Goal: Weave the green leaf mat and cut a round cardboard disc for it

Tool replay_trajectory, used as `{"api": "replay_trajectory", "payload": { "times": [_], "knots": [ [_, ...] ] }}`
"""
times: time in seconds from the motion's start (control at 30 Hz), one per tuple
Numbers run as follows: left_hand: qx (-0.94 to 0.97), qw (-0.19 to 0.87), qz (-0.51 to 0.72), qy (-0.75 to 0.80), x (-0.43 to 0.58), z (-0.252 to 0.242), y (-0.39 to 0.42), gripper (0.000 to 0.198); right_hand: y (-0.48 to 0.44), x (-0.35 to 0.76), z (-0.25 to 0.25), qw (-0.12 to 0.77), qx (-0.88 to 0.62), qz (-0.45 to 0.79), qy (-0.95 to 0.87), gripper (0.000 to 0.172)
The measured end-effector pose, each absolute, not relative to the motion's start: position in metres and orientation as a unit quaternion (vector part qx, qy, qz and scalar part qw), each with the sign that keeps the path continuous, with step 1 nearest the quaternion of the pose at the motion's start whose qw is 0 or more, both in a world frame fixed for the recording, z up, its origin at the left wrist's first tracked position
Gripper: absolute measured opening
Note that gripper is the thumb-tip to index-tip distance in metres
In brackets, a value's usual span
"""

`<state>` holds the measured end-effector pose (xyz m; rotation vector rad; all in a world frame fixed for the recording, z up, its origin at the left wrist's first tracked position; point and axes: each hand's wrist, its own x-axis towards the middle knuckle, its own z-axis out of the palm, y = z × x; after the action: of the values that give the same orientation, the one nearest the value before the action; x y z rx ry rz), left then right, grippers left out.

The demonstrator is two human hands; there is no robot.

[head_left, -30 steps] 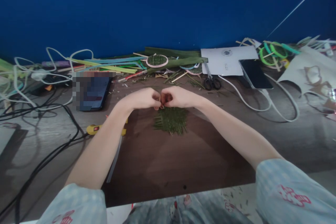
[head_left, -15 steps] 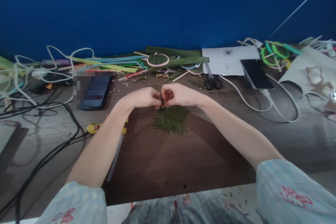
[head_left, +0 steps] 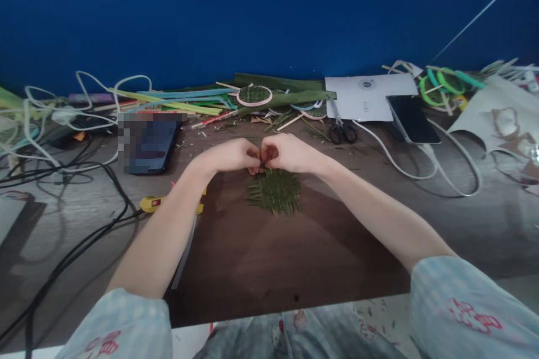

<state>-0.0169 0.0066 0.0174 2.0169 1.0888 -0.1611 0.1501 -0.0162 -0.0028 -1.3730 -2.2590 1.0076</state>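
On my feed: woven green mat (head_left: 275, 190) lies on tabletop (head_left: 261, 258). Left hand (head_left: 238, 155) and right hand (head_left: 290, 152) meet at mat's far edge, fingers curled, fingertips close together; I can't tell what they pinch. Beyond mat, I see white-rimmed round weave (head_left: 254, 95); scissors (head_left: 341, 132) beyond mat, rightward; yellow cutter (head_left: 150, 203) left of mat.

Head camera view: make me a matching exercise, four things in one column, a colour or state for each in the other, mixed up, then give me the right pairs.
Things
1. nearest woven piece
2. scissors
3. yellow tool
4. paper sheet

Colour or state
A. black handles
B. white, with a round emblem
C. green, strip ends sticking out
D. partly hidden by the left forearm

Pairs: 1-C, 2-A, 3-D, 4-B
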Motion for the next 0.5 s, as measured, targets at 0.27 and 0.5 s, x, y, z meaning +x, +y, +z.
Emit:
{"api": "replay_trajectory", "payload": {
  "times": [0.27,0.5],
  "knots": [
    [0.767,0.464,-0.05,0.44,-0.015,0.014,0.006,0.018,-0.019,0.151,0.002,0.137,-0.474,0.368,-0.788,0.017],
    [0.771,0.448,-0.064,0.447,-0.014,0.017,0.005,0.02,-0.015,0.159,0.004,0.124,-0.453,0.444,-0.763,0.017]
  ]
}}
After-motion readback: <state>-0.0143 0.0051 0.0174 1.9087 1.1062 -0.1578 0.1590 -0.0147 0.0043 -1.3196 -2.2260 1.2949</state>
